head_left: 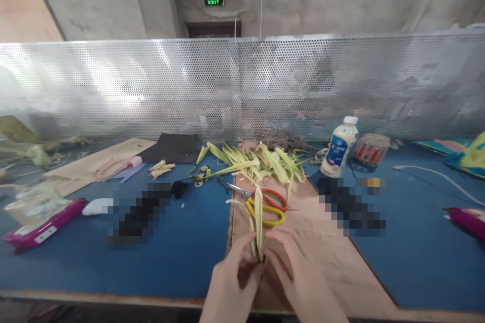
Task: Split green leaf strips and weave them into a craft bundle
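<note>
A pale green corn husk strip (258, 212) stands upright between my two hands, with a narrower strip curling beside it. My left hand (235, 268) pinches the lower end of the husk between thumb and fingers. At the same end, my right hand (299, 265) has its fingers bent in close, and what its fingertips hold is hidden. A thin black piece (260, 258) shows at the husk's base. Just beyond my hands, scissors (273, 222) with one red and one yellow handle lie on a brown board (322, 257). A pile of corn husks (282, 164) lies behind them.
At the back right stand a milk-like drink bottle (338, 149) and a clear jar (371, 149). A black sheet (170, 148), a magenta packet (47, 227) and husk scraps (161, 168) lie left. A perforated metal screen (189, 86) borders the blue table (182, 257).
</note>
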`<state>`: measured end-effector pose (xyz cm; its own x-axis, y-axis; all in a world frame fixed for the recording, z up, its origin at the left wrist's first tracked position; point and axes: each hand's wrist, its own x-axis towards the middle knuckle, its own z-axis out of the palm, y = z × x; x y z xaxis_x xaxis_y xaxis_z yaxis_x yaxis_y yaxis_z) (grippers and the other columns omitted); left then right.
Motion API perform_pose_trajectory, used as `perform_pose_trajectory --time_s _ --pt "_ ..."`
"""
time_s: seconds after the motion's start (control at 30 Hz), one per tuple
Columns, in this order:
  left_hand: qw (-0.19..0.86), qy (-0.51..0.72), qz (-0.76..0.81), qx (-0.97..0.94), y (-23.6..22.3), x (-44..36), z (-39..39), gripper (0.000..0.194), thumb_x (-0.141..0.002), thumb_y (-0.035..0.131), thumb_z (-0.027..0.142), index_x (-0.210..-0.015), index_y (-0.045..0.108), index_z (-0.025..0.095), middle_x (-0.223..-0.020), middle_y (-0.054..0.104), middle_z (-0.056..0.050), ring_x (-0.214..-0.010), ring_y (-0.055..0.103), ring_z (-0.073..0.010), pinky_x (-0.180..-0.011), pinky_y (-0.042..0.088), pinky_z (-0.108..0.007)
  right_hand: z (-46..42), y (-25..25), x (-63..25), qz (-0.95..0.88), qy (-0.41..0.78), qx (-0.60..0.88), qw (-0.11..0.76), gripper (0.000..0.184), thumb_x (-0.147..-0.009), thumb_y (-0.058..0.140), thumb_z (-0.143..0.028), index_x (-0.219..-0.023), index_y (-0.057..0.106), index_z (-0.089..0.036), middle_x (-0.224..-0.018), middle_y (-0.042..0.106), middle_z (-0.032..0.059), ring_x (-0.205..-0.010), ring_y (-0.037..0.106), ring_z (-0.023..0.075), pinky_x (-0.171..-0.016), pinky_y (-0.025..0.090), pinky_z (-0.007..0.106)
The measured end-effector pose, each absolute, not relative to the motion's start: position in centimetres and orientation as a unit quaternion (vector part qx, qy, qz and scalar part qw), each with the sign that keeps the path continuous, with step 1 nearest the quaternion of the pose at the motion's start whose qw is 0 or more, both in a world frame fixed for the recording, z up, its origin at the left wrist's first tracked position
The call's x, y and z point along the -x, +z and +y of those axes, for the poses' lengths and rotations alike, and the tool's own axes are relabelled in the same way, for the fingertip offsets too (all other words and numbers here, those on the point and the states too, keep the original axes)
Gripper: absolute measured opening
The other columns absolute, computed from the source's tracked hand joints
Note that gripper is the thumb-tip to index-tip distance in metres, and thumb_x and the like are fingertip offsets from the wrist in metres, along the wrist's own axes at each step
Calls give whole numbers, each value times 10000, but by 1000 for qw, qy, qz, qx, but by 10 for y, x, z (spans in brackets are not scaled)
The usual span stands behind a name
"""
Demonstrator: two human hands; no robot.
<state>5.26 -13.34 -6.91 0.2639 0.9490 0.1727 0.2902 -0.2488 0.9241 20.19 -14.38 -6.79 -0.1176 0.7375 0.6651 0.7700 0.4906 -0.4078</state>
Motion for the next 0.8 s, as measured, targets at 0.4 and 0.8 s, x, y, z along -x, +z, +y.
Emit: perform_pose_trajectory --time_s 0.4,0.8 --pt "448 375 434 -686 -57 -49 -130 393 -788 482 170 -1178 510 208 -831 680 -7 -760 630 -121 -722 488 -197 -148 -78 -200 -789 55 482 377 191 -775 557 -113 -943 575 -201 -881 585 38 -826 542 185 -703 501 308" --pt "429 384 454 -680 -63 -50 -129 224 -785 504 233 -987 600 216 -839 693 -14 -739 650 -140 -658 510 -192 -151 -87 -198 -781 -28 505 365 218 -872 422 -193 -784 619 -218 -738 597 26 -707 510 179 -604 418 296"
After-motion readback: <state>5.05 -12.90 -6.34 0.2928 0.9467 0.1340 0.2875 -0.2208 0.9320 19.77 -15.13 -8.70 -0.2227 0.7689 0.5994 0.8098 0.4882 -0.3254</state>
